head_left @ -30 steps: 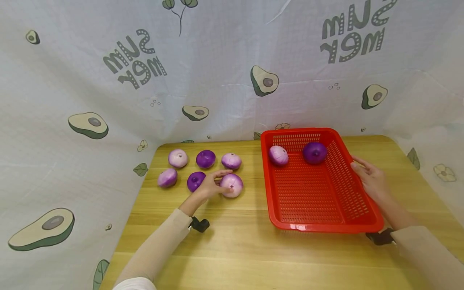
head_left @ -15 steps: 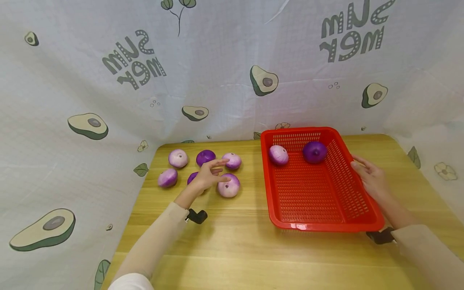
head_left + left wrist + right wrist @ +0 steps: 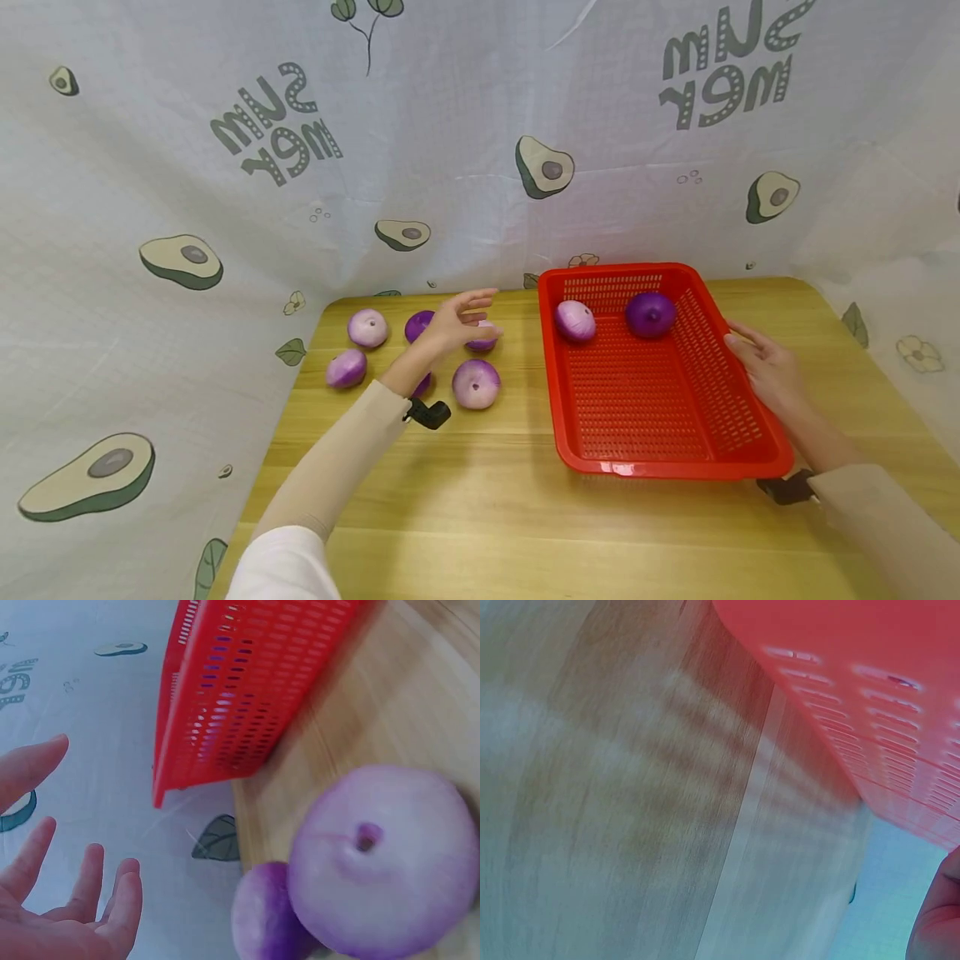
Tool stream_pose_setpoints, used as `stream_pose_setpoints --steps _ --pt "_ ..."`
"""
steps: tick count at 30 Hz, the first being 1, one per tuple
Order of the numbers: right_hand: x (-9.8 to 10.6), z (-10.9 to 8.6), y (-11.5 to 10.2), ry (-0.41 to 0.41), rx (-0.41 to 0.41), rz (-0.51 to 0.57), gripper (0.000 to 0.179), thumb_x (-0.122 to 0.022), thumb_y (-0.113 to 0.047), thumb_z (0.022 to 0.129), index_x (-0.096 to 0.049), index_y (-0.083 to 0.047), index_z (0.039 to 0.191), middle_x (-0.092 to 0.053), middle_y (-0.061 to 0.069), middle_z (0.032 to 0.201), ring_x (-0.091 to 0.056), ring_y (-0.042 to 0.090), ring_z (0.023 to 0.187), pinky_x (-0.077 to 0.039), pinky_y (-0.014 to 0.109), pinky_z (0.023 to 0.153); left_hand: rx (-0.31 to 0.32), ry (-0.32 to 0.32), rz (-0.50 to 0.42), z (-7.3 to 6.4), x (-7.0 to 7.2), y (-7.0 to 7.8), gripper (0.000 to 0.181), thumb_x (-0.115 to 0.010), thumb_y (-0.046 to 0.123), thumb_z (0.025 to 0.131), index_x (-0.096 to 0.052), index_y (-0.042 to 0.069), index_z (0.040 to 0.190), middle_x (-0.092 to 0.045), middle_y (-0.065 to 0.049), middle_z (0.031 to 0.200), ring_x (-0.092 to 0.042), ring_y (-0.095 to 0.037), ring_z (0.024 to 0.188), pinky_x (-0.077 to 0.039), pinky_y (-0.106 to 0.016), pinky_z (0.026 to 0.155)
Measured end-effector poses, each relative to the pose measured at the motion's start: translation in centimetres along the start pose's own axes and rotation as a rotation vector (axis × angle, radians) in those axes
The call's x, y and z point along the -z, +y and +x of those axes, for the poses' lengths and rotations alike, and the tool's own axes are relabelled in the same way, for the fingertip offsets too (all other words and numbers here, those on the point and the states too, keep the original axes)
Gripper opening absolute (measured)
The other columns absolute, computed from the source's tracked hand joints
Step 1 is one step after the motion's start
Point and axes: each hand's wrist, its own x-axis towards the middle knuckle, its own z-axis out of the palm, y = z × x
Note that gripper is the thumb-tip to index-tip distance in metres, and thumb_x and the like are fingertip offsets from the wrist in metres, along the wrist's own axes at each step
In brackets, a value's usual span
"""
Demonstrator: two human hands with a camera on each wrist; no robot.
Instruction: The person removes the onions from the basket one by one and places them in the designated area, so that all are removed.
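My left hand [image 3: 452, 325] hovers over the far right onion [image 3: 482, 340] of the loose group, fingers spread and loosely bent around nothing. Part of that onion is hidden by the hand. Just in front lies a pale purple-and-white onion [image 3: 476, 385], seen large in the left wrist view. Two dark purple onions [image 3: 418, 323] are partly covered by my left hand and wrist. My right hand [image 3: 772, 371] holds the right rim of a red plastic basket [image 3: 675, 469]. Inside the basket, toward its back, sit a pale onion [image 3: 576, 321] and a dark purple onion [image 3: 650, 315].
Two more pale onions [image 3: 367, 328] lie at the left of the group on the wooden table [image 3: 480, 517]. A white cloth with avocado prints [image 3: 545, 167] hangs behind the table and along its sides.
My left hand has left the near pale onion, which has turned slightly, and has moved farther back over the onion behind it. The right hand and basket stay in place.
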Motion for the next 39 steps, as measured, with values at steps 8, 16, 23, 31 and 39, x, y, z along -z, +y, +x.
stream_pose_setpoints --steps 8,16,23,31,39 --pt "0.1 0.1 0.2 -0.010 0.027 0.041 0.043 -0.056 -0.016 0.103 -0.053 -0.021 0.146 -0.071 -0.020 0.092 -0.068 0.001 0.072 -0.055 0.019 0.058 -0.023 -0.019 0.005 2.2 -2.3 2.0 0.064 -0.080 0.004 0.084 -0.055 0.013 0.143 -0.053 -0.013 0.144 -0.052 -0.033 0.129 -0.046 -0.038 0.105" --pt "0.1 0.2 0.3 -0.010 0.039 0.014 0.044 -0.057 -0.018 0.103 -0.052 -0.021 0.147 -0.071 -0.022 0.092 -0.068 0.000 0.073 -0.055 0.018 0.058 -0.035 -0.051 -0.004 3.6 -3.9 3.1 0.064 -0.080 0.008 0.086 -0.054 0.016 0.144 -0.052 -0.011 0.145 -0.049 -0.033 0.132 -0.044 -0.039 0.106" --pt "0.2 0.3 0.4 -0.004 0.047 -0.032 0.046 -0.056 -0.020 0.103 -0.050 -0.019 0.148 -0.070 -0.023 0.091 -0.067 -0.001 0.072 -0.055 0.017 0.058 -0.005 -0.079 -0.049 5.0 -5.3 3.0 0.067 -0.079 0.007 0.086 -0.051 0.013 0.146 -0.045 -0.017 0.150 -0.046 -0.037 0.134 -0.044 -0.042 0.107" --pt "0.3 0.3 0.2 0.003 0.033 -0.115 0.052 -0.055 -0.023 0.104 -0.041 -0.011 0.153 -0.068 -0.027 0.091 -0.066 -0.002 0.072 -0.055 0.018 0.058 0.004 -0.033 -0.119 6.7 -8.3 2.6 0.062 -0.079 -0.002 0.083 -0.057 0.006 0.141 -0.052 -0.017 0.144 -0.046 -0.040 0.134 -0.046 -0.042 0.105" --pt "0.3 0.2 0.2 -0.005 0.023 -0.043 0.049 -0.055 -0.021 0.104 -0.045 -0.016 0.151 -0.069 -0.023 0.092 -0.067 0.000 0.073 -0.055 0.019 0.059 -0.002 -0.035 -0.115 8.1 -10.3 2.1 0.064 -0.080 -0.005 0.081 -0.056 0.002 0.140 -0.050 -0.023 0.144 -0.043 -0.042 0.135 -0.044 -0.042 0.106"
